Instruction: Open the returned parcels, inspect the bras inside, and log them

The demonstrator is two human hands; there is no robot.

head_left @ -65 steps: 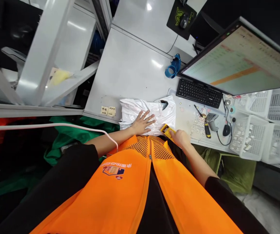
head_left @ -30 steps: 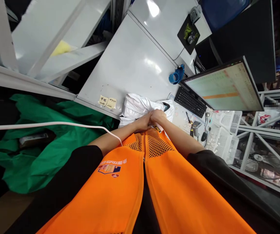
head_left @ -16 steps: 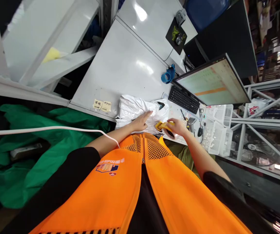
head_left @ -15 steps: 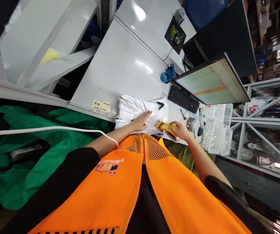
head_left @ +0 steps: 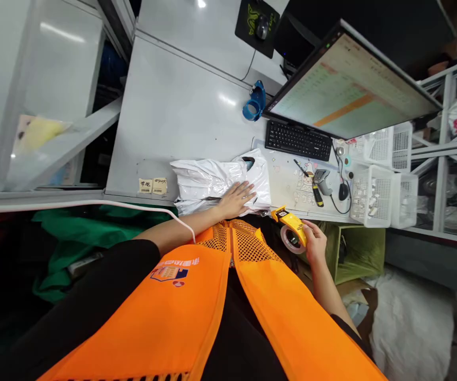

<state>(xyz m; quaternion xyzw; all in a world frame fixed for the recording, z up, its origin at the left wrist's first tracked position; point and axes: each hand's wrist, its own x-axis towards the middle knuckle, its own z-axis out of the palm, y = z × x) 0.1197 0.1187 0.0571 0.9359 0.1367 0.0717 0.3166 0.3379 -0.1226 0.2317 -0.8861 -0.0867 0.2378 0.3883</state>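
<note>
The left hand (head_left: 236, 197) lies flat, fingers spread, pressing on the white plastic parcel (head_left: 216, 180), which rests at the near edge of the grey table (head_left: 172, 106). A dark patch, perhaps a label, shows at the parcel's far corner beyond the fingertips. Two small paper notes (head_left: 152, 186) are stuck on the table to the left of that hand, past the parcel. The right hand (head_left: 314, 244) is clenched around a yellow tape dispenser (head_left: 292, 230), held off the table edge, just right of the parcel. Beyond this hand sit a handheld scanner (head_left: 322, 181), a black keyboard (head_left: 297, 141) and a monitor (head_left: 347, 90); white baskets (head_left: 383, 190) stand further right.
</note>
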